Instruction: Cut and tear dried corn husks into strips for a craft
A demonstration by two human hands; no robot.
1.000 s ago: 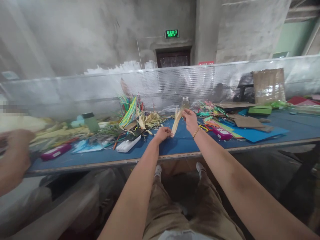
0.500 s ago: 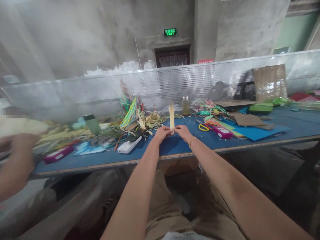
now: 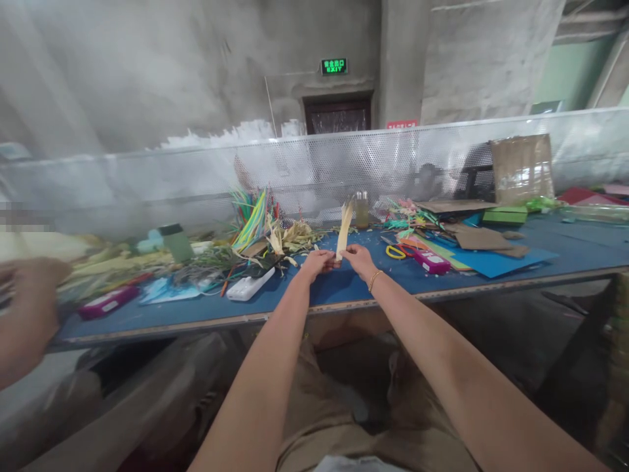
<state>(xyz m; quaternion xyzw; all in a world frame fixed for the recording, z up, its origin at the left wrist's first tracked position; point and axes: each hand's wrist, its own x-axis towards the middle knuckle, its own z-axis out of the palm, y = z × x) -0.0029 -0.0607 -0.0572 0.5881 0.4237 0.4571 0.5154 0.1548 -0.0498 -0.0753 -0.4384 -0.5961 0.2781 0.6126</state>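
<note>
Both my arms reach out over a blue table [image 3: 344,288]. My left hand [image 3: 318,262] and my right hand [image 3: 358,257] are close together, each pinching the lower end of a pale dry corn husk strip [image 3: 343,231] that stands nearly upright between them. A gold bracelet sits on my right wrist. Just behind my left hand lies a heap of dry husks [image 3: 295,237] and a bundle of coloured strips [image 3: 253,219].
A white box [image 3: 247,286], yellow scissors [image 3: 394,252], a pink box [image 3: 430,260], blue paper [image 3: 496,259] and cardboard [image 3: 521,169] lie on the table. A perforated metal screen [image 3: 314,170] runs along its back. Another person's hand [image 3: 27,308] is at far left.
My right hand came down from the top of the husk strip to its lower end, next to my left hand. The strip now stands more upright.
</note>
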